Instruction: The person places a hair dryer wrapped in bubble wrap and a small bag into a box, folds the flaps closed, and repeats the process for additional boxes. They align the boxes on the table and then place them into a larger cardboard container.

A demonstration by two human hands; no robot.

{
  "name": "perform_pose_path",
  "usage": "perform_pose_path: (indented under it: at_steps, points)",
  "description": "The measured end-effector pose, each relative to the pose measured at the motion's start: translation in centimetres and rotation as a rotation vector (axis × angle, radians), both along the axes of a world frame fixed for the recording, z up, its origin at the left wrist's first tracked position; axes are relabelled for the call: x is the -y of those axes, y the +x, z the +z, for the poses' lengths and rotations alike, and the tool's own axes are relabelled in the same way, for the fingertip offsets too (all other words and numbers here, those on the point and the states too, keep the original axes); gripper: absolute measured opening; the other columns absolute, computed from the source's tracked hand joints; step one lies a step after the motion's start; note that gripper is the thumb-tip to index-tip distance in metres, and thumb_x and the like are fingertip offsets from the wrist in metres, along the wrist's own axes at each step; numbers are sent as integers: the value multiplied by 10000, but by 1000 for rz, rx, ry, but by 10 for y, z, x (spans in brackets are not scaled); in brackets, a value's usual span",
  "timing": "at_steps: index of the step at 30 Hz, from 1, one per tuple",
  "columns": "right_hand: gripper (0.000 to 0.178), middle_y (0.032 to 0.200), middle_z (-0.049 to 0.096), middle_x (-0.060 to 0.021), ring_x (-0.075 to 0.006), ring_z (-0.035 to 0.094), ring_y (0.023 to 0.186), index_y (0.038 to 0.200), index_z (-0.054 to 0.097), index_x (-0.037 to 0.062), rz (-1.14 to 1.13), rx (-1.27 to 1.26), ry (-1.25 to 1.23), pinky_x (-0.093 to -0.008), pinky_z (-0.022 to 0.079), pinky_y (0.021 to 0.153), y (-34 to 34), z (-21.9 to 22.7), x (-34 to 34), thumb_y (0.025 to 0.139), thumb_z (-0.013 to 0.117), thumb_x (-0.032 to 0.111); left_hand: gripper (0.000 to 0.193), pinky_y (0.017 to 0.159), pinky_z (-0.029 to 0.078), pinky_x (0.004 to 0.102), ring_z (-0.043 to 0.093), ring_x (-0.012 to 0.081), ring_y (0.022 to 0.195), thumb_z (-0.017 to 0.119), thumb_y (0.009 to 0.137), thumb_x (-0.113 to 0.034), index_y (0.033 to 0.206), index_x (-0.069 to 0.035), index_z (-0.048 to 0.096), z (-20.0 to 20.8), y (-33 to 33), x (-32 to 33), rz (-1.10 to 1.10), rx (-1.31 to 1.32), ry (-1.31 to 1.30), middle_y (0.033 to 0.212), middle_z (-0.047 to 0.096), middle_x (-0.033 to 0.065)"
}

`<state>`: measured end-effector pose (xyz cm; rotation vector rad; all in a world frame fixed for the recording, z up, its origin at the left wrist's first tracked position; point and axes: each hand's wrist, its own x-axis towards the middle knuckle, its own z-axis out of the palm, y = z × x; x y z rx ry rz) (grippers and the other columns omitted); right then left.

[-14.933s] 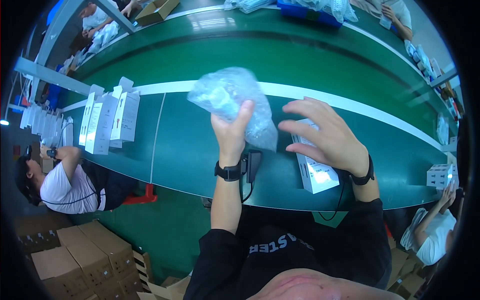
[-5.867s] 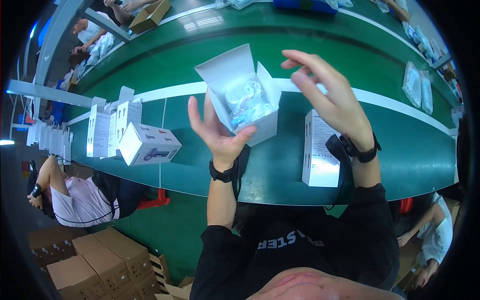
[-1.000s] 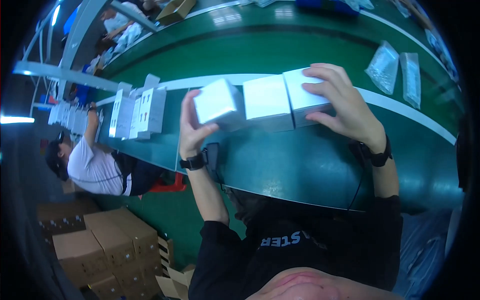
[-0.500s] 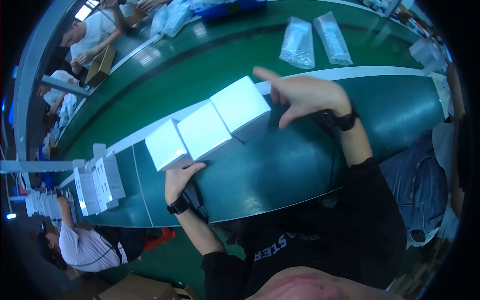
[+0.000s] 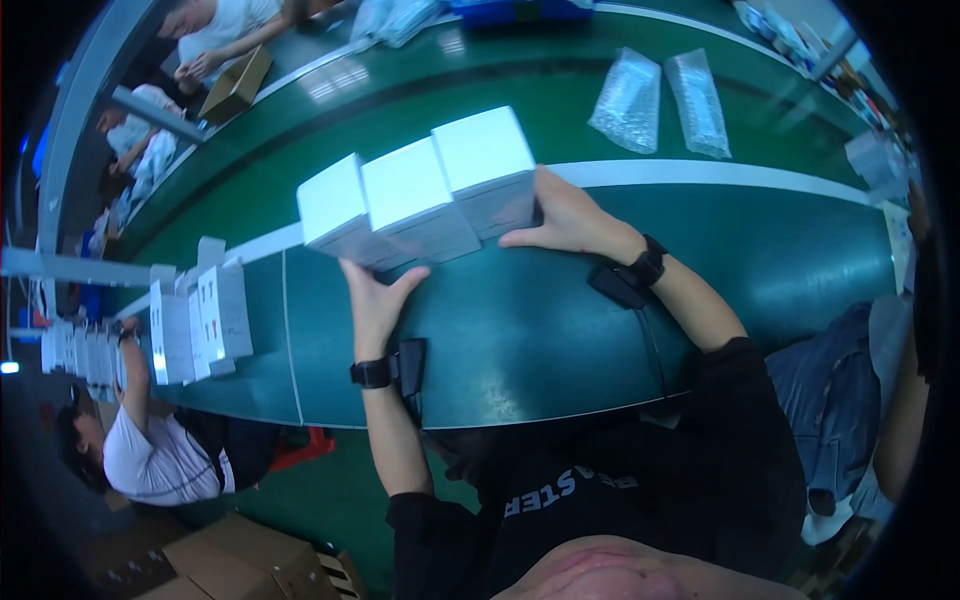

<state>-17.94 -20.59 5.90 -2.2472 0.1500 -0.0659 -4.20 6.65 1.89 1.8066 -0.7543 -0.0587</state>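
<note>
Three white boxes stand side by side in a slanting row across the pale strip between the green table and the green belt: a left box (image 5: 335, 203), a middle box (image 5: 410, 185) and a right box (image 5: 488, 150). My right hand (image 5: 585, 222) grips the right end of the row, its thumb along the near side and its fingers partly hidden behind. At the left box's near lower side is my left hand (image 5: 375, 305), thumb spread and the other fingers mostly hidden by the box. The row sits between both hands. Whether it touches the surface I cannot tell.
Two bubble-wrapped packages (image 5: 627, 100) (image 5: 700, 105) lie on the green belt (image 5: 400, 110). Open white cartons (image 5: 200, 325) stand on the table to the left. A blue bin (image 5: 520, 10) is at the far side. Co-workers sit at left, one by a brown carton (image 5: 237, 88).
The row of white boxes has moved away from me, over the pale strip. My right hand, spread and apart before, has closed on the row's right end. My left hand moved forward with it.
</note>
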Motion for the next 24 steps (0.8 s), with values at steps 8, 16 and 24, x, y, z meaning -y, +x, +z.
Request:
perform_pose_path:
  at_steps: [8,16,24]
  points:
    - [919,1380,401,-207,-338,441,1261,1405,326,9,-22,207,-161,-384,395,1028,1,-15,-4,727,816,386,1022,994,404,398,492,305,1147,930,589,-296,1286,78,281,10,-13,13,166,-28,12,1245,469,244]
    - [971,1359,415,-217,-356,468,1231,1423,277,5,-14,197,-128,-392,416,1010,-3,-15,-1,710,825,373,849,884,475,361,576,267,1015,916,614,-258,1219,78,424,15,-6,-5,109,-198,31,1142,564,192]
    - [954,1314,407,-205,-363,515,1166,1416,281,14,30,210,-160,-400,471,943,-14,-9,0,720,809,400,613,807,501,343,620,240,901,909,619,-234,1041,72,587,21,-10,-11,-11,-181,201,1010,628,137]
